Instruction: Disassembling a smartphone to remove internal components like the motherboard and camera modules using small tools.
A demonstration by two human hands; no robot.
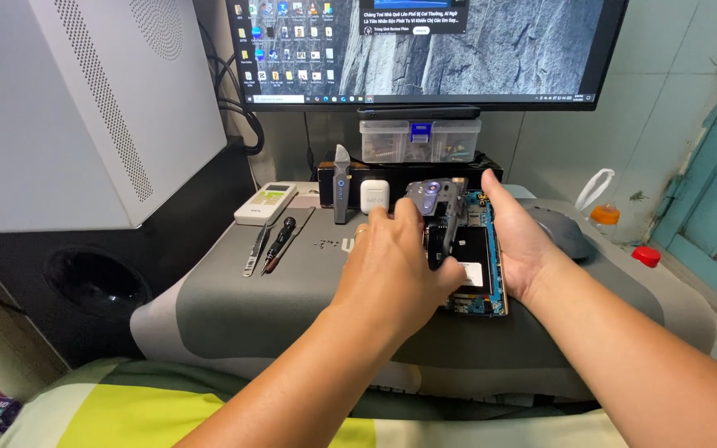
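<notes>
Opened smartphone (pixel 479 278) lies flat near the middle of the grey work mat (pixel 292 290), back cover off, insides exposed: blue circuit board along the right edge and near end, black battery block in the centre, thin gold-toned frame on the right side. Dark grey plastic cover piece (pixel 435 199) with a round camera ring is lifted off the far end of the phone, tilted up on edge. Left hand (pixel 392 274) comes in over the phone from the near left, fingers pinched on that cover piece, thumb down by the battery. Right hand (pixel 520 245) sits against the phone's right edge, palm facing in, fingers straight and pressed together, bracing the frame rather than wrapped round it. Left on the mat: tweezers (pixel 255 249) and a small black screwdriver (pixel 280 243) side by side, a white meter-like device (pixel 265 203) just beyond them. Far of the phone: grey pry tool (pixel 341 195) standing upright, white earbud case (pixel 374 196) beside it. Clear parts box (pixel 419 141) sits under the monitor (pixel 425 50). Grey mouse (pixel 562 232) right of the right hand, red cap (pixel 646 256) further right, white computer case (pixel 85 108) far left.
</notes>
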